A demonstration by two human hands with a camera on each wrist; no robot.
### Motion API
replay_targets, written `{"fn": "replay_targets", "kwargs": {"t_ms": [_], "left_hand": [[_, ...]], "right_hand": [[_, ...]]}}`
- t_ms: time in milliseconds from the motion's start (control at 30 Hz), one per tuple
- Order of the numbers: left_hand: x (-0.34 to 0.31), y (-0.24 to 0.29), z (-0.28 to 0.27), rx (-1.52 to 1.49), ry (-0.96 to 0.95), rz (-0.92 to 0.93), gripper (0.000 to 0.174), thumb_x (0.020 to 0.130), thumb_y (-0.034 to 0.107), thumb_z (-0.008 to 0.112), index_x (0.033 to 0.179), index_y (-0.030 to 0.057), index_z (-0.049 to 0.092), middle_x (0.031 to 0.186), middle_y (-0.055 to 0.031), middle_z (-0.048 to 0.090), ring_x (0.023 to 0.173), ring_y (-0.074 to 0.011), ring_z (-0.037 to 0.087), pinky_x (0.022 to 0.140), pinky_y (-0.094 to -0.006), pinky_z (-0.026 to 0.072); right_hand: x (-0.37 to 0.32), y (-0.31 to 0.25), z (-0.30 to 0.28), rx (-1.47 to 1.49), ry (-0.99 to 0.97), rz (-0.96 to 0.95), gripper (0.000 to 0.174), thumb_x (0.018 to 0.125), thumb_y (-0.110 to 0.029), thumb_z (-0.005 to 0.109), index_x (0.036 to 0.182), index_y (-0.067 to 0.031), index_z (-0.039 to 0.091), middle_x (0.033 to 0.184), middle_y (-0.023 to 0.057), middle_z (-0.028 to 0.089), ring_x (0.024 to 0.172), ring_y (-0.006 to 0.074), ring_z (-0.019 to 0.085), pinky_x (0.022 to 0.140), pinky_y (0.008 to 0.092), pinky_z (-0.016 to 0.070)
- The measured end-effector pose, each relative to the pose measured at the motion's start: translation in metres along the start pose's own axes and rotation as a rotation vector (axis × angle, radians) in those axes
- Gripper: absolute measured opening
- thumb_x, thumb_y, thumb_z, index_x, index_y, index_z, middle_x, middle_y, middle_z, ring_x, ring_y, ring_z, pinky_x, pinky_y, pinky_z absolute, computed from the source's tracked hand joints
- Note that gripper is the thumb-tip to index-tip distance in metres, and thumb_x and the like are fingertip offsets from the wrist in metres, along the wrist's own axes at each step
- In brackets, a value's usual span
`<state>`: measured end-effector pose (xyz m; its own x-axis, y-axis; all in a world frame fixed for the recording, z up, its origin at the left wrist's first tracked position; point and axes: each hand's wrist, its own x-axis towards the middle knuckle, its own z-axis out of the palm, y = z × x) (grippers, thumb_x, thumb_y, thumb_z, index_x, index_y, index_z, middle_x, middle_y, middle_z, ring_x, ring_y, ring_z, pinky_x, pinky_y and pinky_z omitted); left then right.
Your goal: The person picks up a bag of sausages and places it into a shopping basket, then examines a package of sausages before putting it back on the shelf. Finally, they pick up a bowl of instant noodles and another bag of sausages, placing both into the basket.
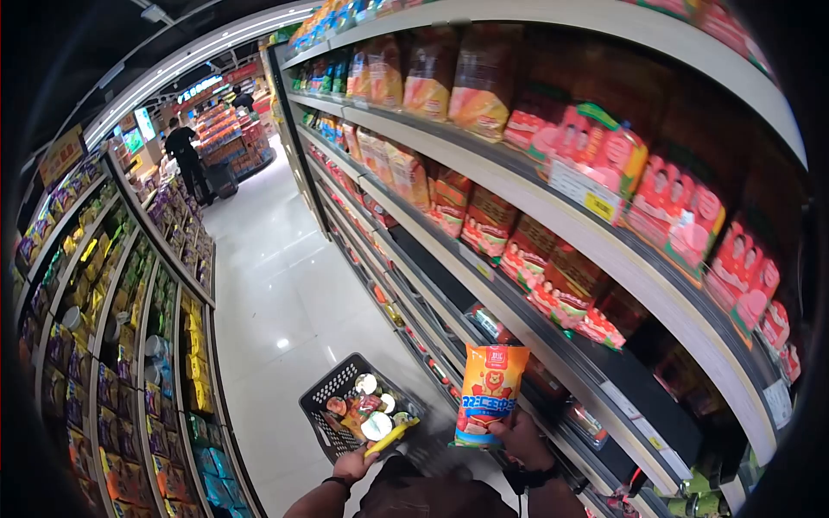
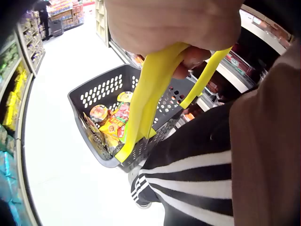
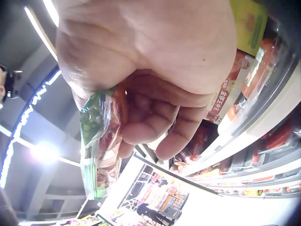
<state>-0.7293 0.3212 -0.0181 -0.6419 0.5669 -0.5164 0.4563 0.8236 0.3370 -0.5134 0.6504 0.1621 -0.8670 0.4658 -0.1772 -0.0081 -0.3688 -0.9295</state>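
My left hand (image 1: 352,466) grips the yellow handle (image 1: 393,437) of a dark perforated basket (image 1: 324,393); in the left wrist view the fingers of that hand (image 2: 176,28) wrap round the handle (image 2: 149,89). Packaged foods (image 2: 113,123) lie inside the basket (image 2: 94,89). My right hand (image 1: 521,442) pinches the lower right edge of an orange and blue packet (image 1: 494,393), held upright before the shelves. In the right wrist view the packet's edge (image 3: 99,141) shows beside the curled fingers of the hand (image 3: 150,70).
Tall shelves (image 1: 484,155) with red and orange bags run along the right. Shelves of snack packets (image 1: 112,345) line the left side of the tiled aisle (image 1: 259,285). A person in dark clothes (image 1: 183,151) stands at the far end, near a display (image 1: 233,138).
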Motion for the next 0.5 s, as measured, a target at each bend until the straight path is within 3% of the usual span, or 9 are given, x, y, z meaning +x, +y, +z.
{"fn": "replay_targets", "kwargs": {"t_ms": [167, 233, 300, 500], "left_hand": [[0.025, -0.016, -0.040, -0.007, 0.158, 0.031, 0.059, 0.093, 0.060, 0.043, 0.123, 0.0108, 0.057, 0.088, -0.0213, 0.069, 0.085, -0.0402, 0.066, 0.074, -0.0508, 0.0509], [0.042, -0.030, -0.059, 0.000, 0.178, 0.024, 0.059, 0.093, 0.060, 0.043, 0.120, 0.0105, 0.059, 0.089, -0.0219, 0.069, 0.086, -0.0397, 0.066, 0.074, -0.0511, 0.0508], [0.061, -0.049, -0.077, -0.034, 0.192, 0.036, 0.059, 0.093, 0.060, 0.042, 0.115, 0.0094, 0.062, 0.091, -0.0216, 0.069, 0.086, -0.0398, 0.066, 0.075, -0.0508, 0.0509], [0.116, -0.100, -0.144, -0.089, 0.100, 0.051, 0.066, 0.091, 0.065, 0.043, 0.113, 0.0053, 0.062, 0.099, -0.0223, 0.068, 0.094, -0.0390, 0.065, 0.080, -0.0490, 0.0501]], "right_hand": [[0.032, -0.005, 0.035, -0.010, -0.050, -0.056, 0.051, 0.083, -0.002, 0.065, 0.130, -0.0025, 0.046, 0.124, 0.0073, 0.058, 0.116, 0.0173, 0.056, 0.103, 0.0369, 0.0420], [0.043, -0.016, 0.057, -0.187, 0.011, 0.073, 0.049, 0.084, -0.002, 0.064, 0.130, -0.0014, 0.047, 0.125, 0.0077, 0.059, 0.116, 0.0175, 0.056, 0.102, 0.0358, 0.0423], [0.059, -0.009, 0.073, -0.138, 0.007, 0.083, 0.048, 0.084, -0.002, 0.064, 0.130, -0.0004, 0.047, 0.125, 0.0082, 0.059, 0.115, 0.0173, 0.057, 0.102, 0.0352, 0.0427], [0.114, 0.005, 0.139, -0.064, -0.014, 0.000, 0.044, 0.085, 0.001, 0.062, 0.127, 0.0029, 0.049, 0.122, 0.0096, 0.062, 0.112, 0.0163, 0.059, 0.101, 0.0334, 0.0448]]}}
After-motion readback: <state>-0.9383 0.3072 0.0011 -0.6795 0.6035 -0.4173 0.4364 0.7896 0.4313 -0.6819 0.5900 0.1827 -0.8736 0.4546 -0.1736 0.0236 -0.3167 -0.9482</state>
